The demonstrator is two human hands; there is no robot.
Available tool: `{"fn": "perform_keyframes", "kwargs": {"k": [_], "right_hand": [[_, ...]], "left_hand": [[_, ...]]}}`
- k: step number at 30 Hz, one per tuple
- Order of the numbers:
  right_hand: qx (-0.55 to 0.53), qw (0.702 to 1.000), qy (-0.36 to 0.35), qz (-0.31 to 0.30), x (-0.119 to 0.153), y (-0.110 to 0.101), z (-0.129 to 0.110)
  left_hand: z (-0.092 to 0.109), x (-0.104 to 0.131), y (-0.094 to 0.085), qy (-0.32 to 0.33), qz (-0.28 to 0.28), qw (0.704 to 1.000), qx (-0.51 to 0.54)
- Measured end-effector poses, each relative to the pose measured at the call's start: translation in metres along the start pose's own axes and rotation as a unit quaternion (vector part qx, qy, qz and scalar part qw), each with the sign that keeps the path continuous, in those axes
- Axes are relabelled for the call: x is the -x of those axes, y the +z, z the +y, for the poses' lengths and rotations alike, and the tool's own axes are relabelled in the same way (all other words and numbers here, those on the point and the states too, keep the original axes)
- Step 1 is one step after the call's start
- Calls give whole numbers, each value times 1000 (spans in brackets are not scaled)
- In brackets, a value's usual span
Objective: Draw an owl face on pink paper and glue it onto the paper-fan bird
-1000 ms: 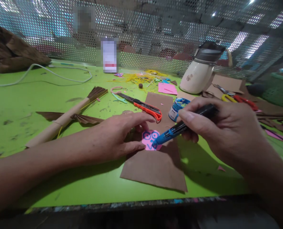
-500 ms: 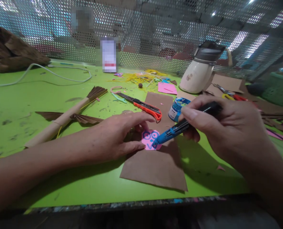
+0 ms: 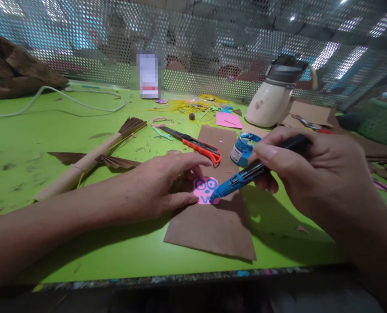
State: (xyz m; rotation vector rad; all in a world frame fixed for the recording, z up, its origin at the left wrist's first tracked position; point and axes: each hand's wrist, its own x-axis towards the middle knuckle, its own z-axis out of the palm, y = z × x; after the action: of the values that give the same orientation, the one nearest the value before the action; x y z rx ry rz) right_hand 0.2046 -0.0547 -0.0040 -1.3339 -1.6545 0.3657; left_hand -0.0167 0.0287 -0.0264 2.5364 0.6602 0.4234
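Note:
On a brown card strip lies a small pink paper piece with two blue ringed eyes, a small nose mark and a zigzag mouth. My left hand rests at its left edge, fingers apart, thumb and fingertips pressing it down without gripping. A blue and black marker is held in my right hand, its tip touching the lower right of the pink piece. Behind the marker stands an open blue paint jar. An orange and black cutter lies just beyond my left fingers.
A paper roll with pleated brown paper lies left. Further back are a phone, yellow shreds, pink paper and a white jug. Pliers and a green basket are at right. Perforated metal stands behind.
The marker tip has moved slightly right, and the blue zigzag mouth is longer. My right hand has shifted a little right with the marker. My left hand stays put.

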Motion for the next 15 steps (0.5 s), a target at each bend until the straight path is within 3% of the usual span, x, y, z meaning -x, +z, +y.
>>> {"fn": "perform_keyframes", "kwargs": {"k": [6,15], "right_hand": [[-8,1000,-28,3,1,1,3],[5,1000,-14,-9,0,2,-3]], "left_hand": [[3,0,-1,-18,-1,1000,-1],[4,0,-1,-19,-12,1000,8]]}}
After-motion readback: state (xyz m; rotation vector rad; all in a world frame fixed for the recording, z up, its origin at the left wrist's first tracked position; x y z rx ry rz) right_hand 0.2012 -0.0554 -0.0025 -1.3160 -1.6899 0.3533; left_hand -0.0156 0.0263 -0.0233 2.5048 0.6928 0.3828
